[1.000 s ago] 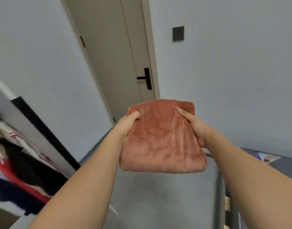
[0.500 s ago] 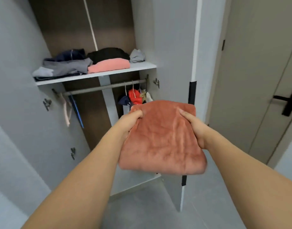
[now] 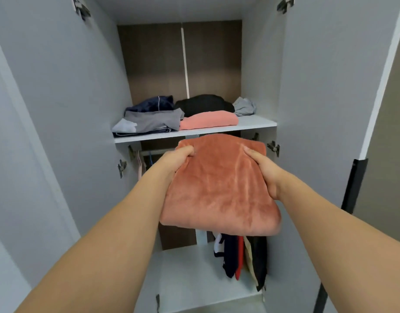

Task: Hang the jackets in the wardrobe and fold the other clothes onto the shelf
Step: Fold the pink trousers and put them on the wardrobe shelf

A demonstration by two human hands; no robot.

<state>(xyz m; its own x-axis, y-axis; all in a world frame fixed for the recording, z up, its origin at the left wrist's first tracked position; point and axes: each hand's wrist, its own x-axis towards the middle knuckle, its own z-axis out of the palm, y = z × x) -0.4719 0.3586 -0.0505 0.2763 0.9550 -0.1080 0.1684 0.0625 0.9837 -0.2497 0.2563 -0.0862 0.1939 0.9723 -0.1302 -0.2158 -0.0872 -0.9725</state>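
A folded rust-orange fleece garment (image 3: 219, 188) is held in front of the open wardrobe, just below its white shelf (image 3: 255, 123). My left hand (image 3: 175, 161) grips the garment's left edge, thumb on top. My right hand (image 3: 265, 171) grips its right edge in the same way. On the shelf lie a pink folded piece (image 3: 209, 120), a grey folded stack (image 3: 149, 123), a navy piece (image 3: 153, 103), a black piece (image 3: 203, 103) and a small grey bundle (image 3: 244, 106). Hanging jackets (image 3: 242, 256) show below the held garment; their upper parts are hidden.
Both wardrobe doors stand open: the left door (image 3: 47, 109) and the right door (image 3: 330, 98) flank my arms. A hanging rail (image 3: 153, 152) runs under the shelf, with a pale strap beside it. The wardrobe floor (image 3: 190, 272) is white. The shelf's right front corner is bare.
The view has swung from the room door to face the wardrobe squarely and moved closer. Both hands keep the same hold on the orange garment, now just under the shelf edge.
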